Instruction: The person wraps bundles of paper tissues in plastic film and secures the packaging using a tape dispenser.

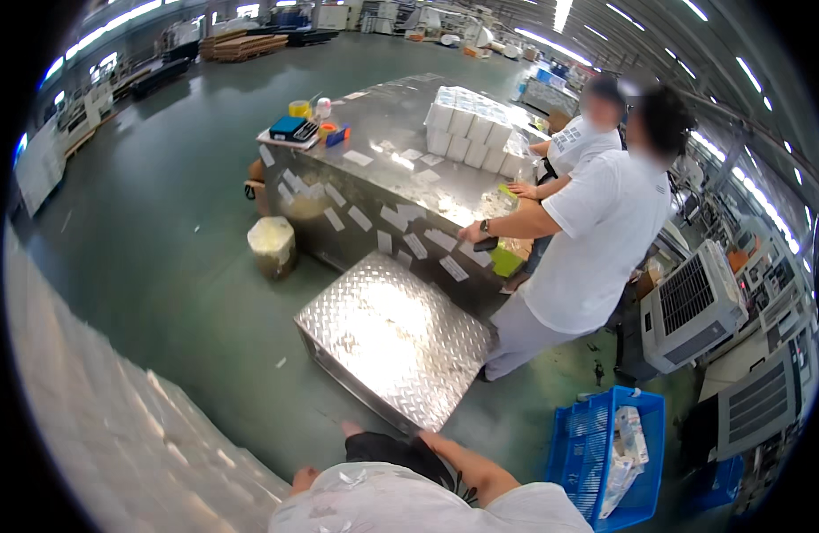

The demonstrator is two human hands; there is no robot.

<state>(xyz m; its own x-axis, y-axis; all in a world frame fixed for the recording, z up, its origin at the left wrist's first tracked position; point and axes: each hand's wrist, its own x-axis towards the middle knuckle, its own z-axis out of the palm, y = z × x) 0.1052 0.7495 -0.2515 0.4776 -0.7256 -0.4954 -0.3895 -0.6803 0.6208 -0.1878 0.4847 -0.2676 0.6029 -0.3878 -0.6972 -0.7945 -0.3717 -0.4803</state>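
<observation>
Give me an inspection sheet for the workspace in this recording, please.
Surface: grey metal table, pale paper pieces on its top and side.
Job's things: patterned metal platform on the floor, ahead of the wearer; stack of white packs on the table.
Clutter: blue device and yellow roll on the table's far-left end; blue basket holding white items.
Hands: too unclear to judge grip; right forearm near the platform.
Cables: nothing seen clearly.
Surroundings: two co-workers beside the table; green floor.

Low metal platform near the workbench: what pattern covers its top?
The low metal platform has raised diamond tread, best seen in the head view.
</observation>
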